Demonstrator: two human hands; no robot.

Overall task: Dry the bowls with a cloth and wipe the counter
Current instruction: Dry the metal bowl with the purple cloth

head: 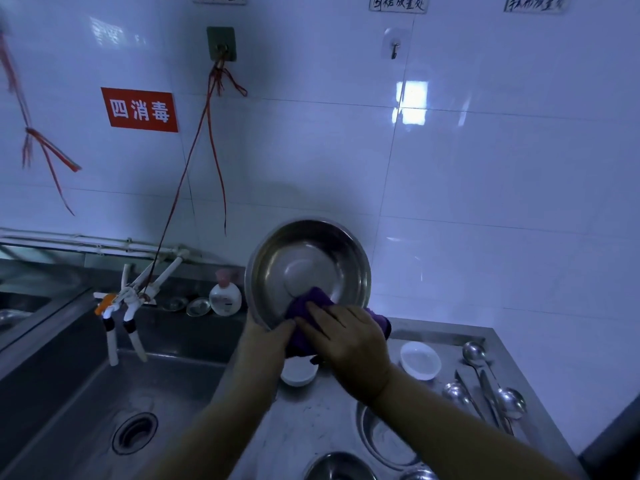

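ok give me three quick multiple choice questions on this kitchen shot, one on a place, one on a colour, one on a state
1. Where is the white bowl?
A. in the sink
B. on the counter, right of the hands
C. hanging on the wall

2. What colour is the cloth?
A. purple
B. yellow
C. white

3. How is the steel bowl held?
A. flat on the counter
B. upside down in the sink
C. lifted and tilted, its inside facing the camera

Answers: 1 B, it sits beside the spoons. 2 A, purple under the right hand. 3 C, the left hand grips its lower rim.
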